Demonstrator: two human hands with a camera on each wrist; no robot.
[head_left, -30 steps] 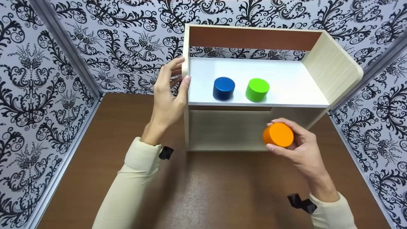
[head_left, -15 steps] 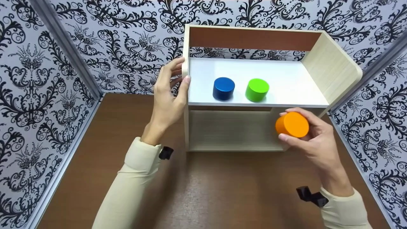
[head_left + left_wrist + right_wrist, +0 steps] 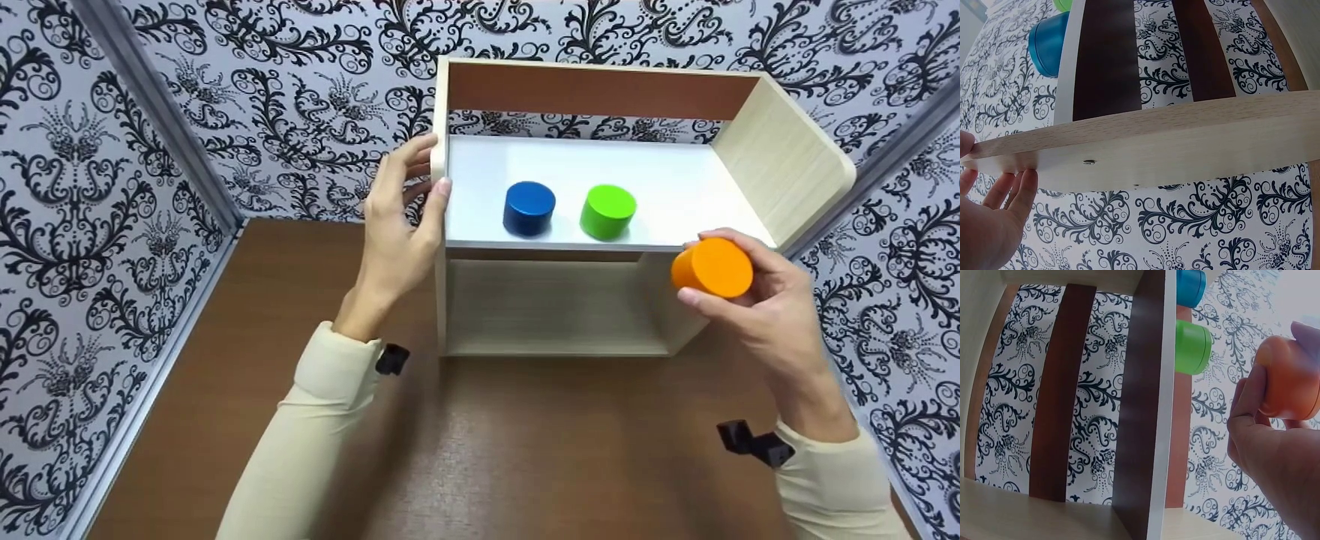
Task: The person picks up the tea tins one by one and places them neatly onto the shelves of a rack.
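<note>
My right hand (image 3: pixel 780 319) pinches an orange round canister (image 3: pixel 721 268) between thumb and fingers, in front of the white upper shelf (image 3: pixel 667 180) near its right end. In the right wrist view, the orange canister (image 3: pixel 1292 377) is apart from the shelf edge. A blue canister (image 3: pixel 529 210) and a green canister (image 3: pixel 608 213) stand upright on that shelf, side by side near its front edge. At the left, my left hand (image 3: pixel 397 232) grips the front edge of the unit's side panel (image 3: pixel 440 112); the left wrist view shows fingers on one face of the panel (image 3: pixel 1185 146) and the thumb opposite.
The small wooden shelf unit has a lower compartment (image 3: pixel 547 307) beneath the white shelf and a higher right side panel (image 3: pixel 791 161). It stands on a brown floor surface (image 3: pixel 480 450). Patterned walls (image 3: pixel 300 112) enclose it at the back and both sides.
My right hand has moved right and up with the orange canister, from before the lower compartment to the height of the upper shelf's front edge. The left hand has stayed on the side panel.
</note>
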